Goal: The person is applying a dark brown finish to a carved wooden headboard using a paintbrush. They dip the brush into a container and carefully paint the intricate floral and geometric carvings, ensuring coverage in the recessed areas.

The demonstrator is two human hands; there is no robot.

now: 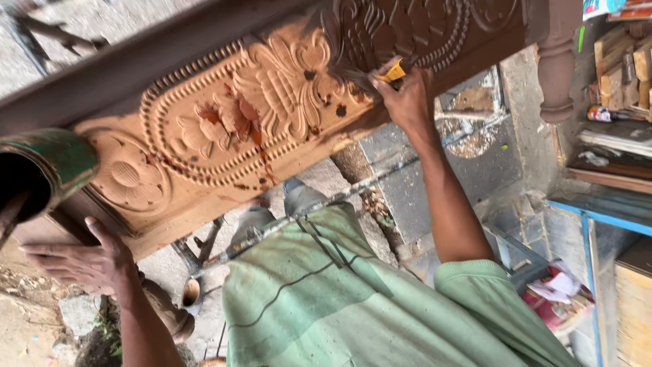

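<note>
The carved wooden panel point(224, 122) fills the top of your view, running slantwise from lower left to upper right, its raised flowers, leaves and beaded oval borders mostly pale orange-brown, with dark stain already covering the carving toward the upper right and spots and drips of it scattered over the bare middle. Below it is your green shirt point(353, 299), and beyond that the grey paving stones point(414, 183) of the ground. At the far right of the panel a turned wooden post point(557, 61) hangs down, and past it sits a shelf stacked with wood blocks point(621, 61). At the left edge there's a green can point(41, 173), its dark mouth facing you, just above your left hand point(78, 261). That hand lies flat and open, fingers spread, pressed against the panel's lower left end. Your right hand point(407, 102) is up at the panel's lower edge, closed around a brush point(377, 75) with a yellow handle; the dark bristles touch the carving right where stained wood meets bare wood.
</note>
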